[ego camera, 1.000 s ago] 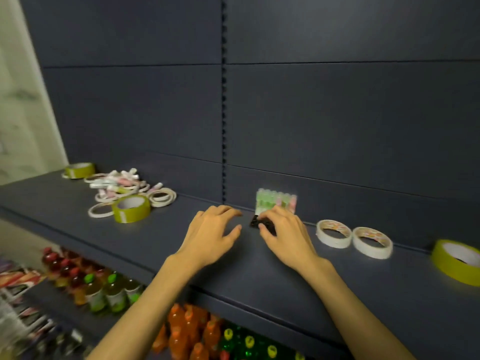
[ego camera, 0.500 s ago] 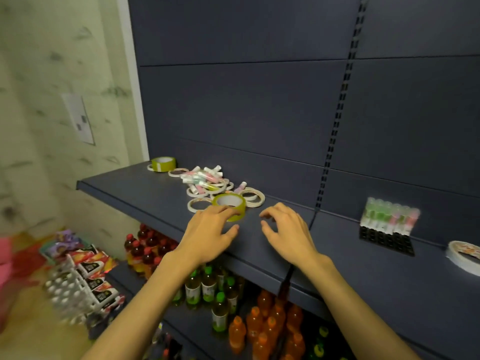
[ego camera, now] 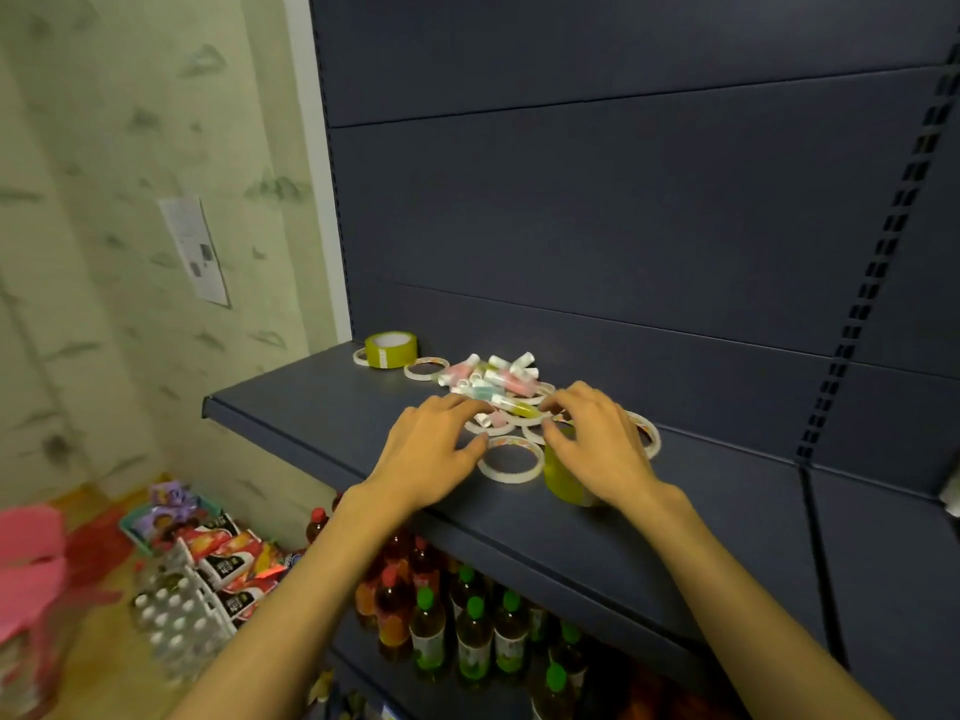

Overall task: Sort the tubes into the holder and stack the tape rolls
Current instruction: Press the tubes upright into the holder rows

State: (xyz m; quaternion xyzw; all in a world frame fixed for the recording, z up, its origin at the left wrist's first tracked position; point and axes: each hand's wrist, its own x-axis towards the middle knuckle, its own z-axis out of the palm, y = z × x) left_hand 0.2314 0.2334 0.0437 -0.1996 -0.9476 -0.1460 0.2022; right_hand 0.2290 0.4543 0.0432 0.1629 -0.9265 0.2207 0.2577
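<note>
Both your hands moved left from the holder to the pile. Left hand (ego camera: 434,449): fingers loosely spread, empty. Right hand (ego camera: 592,444): fingertips apparently touching a yellow tube (ego camera: 519,407), which lay crosswise among tape rolls (ego camera: 510,459), nearer the right.

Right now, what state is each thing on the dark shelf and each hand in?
Heap of small capped tubes: loose, lying flat, unsorted.
Thin white tape rings: scattered flat, unstacked.
Olive-green tape roll at the shelf's far corner: flat, untouched.
Left hand: open, over the rings.
Right hand: fingers spread, holding nothing.
</note>
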